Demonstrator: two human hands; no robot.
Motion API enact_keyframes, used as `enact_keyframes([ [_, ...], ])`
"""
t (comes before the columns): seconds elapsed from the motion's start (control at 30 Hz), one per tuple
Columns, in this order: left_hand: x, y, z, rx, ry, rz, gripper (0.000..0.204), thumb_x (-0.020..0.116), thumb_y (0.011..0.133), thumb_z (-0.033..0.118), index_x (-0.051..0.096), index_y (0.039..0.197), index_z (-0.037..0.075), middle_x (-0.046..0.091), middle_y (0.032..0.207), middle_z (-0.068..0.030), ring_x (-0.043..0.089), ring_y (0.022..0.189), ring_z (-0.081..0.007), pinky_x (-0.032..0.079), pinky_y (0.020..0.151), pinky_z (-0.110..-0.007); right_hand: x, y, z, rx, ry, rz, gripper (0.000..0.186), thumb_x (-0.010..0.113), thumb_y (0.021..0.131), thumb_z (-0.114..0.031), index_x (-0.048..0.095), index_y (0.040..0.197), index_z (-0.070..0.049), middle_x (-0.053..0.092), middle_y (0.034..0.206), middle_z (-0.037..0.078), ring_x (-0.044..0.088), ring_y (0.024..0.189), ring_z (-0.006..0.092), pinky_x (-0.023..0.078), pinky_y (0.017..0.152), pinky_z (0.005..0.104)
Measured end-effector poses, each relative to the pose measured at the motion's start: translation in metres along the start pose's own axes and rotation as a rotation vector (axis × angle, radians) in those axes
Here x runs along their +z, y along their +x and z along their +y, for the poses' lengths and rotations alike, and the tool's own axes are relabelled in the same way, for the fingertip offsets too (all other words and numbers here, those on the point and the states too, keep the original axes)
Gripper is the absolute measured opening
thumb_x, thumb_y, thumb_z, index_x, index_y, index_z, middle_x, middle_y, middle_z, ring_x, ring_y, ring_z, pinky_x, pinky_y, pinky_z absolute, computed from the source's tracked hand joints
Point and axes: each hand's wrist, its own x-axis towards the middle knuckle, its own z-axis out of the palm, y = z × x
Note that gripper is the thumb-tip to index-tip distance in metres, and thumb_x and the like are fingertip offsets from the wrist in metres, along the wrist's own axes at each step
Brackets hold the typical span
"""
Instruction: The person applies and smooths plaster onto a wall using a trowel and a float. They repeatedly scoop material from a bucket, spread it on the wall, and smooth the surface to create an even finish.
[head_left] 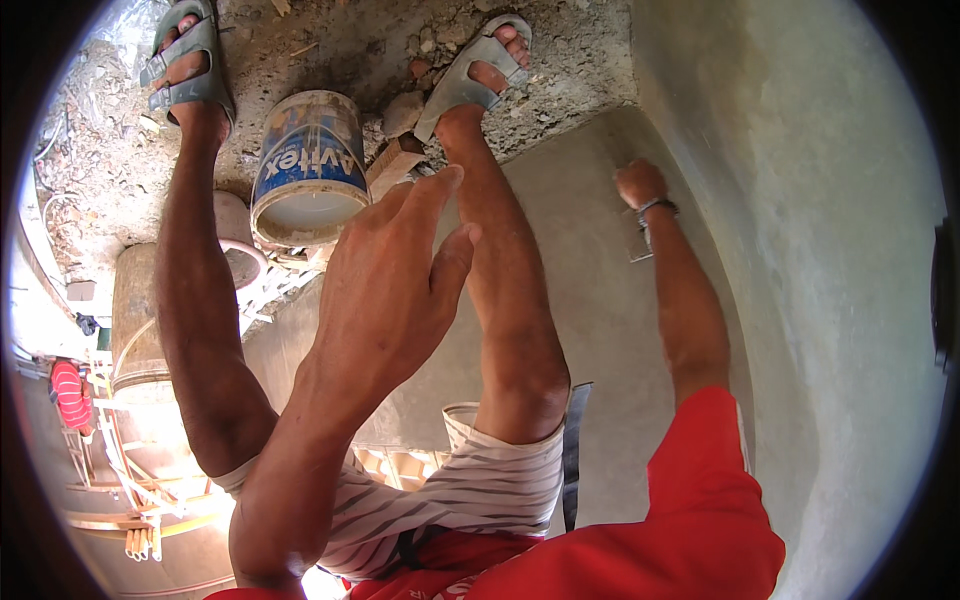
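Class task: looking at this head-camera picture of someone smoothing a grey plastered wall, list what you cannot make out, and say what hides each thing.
1. Flat grey trowel: mostly covered by the right hand, so its shape is unclear.
2. Inside of the white and blue plastic bucket: tilted, contents too pale to tell.
3. Left hand: raised and open, blocking part of the right leg behind it.
4. Distant person in red: too small, bent by the fisheye rim.

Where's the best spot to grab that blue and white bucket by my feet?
Judging by its pose, grip the bucket by its open top rim, reaching straight down from above. It stands upright between the feet, mouth open, and no handle is visible. The left hand hovers open nearest it.
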Motion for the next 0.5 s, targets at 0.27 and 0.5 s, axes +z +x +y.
enact_keyframes([
  [0.27, -0.007, -0.002, 0.002, 0.044, -0.009, 0.002, 0.04, 0.061, 0.09, 0.013, 0.055, 0.124, -0.008, 0.064, 0.099, -0.0294, 0.063, 0.087, -0.0466, 0.048, 0.077, -0.052, 0.108, -0.09, -0.078, -0.192, -0.006, -0.268, 0.034, 0.053, 0.091, -0.028, 0.072, 0.103, -0.002, 0.069, 0.105, 0.025, 0.066, 0.104, 0.0415, 0.052, 0.091, 0.0497],
  [0.5, -0.009, -0.009, 0.0, 0.025, 0.0, -0.007, 0.04, 0.062, 0.089, 0.012, 0.055, 0.124, -0.007, 0.064, 0.097, -0.0289, 0.063, 0.086, -0.0466, 0.048, 0.077, -0.052, 0.044, -0.086, -0.014, -0.383, 0.084, 0.173, 0.032, 0.057, 0.09, -0.032, 0.066, 0.082, -0.002, 0.067, 0.085, 0.021, 0.065, 0.086, 0.0401, 0.052, 0.078, 0.0505],
])
